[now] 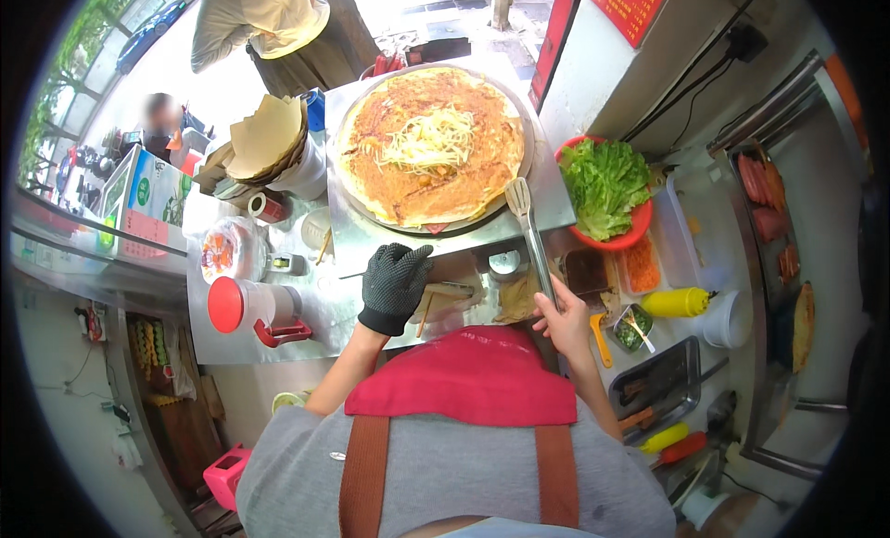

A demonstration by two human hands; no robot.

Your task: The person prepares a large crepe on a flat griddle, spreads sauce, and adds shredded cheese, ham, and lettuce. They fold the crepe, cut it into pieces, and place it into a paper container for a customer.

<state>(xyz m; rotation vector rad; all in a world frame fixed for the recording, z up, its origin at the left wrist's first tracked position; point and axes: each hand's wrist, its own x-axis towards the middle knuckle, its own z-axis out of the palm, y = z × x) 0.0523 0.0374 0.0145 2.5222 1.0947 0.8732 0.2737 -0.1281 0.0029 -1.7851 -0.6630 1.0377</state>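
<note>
Holding a pair of metal tongs by the handle end, the bare right hand is closed around them just above the red apron bib, while the gloved left hand rests palm down, fingers loosely spread and holding nothing, on the steel counter edge. Beyond the hands, the tong tips lie on the rim of the round griddle, which carries a large browned crepe topped with pale shreds, with a red bowl of lettuce just beside it to the right.
</note>
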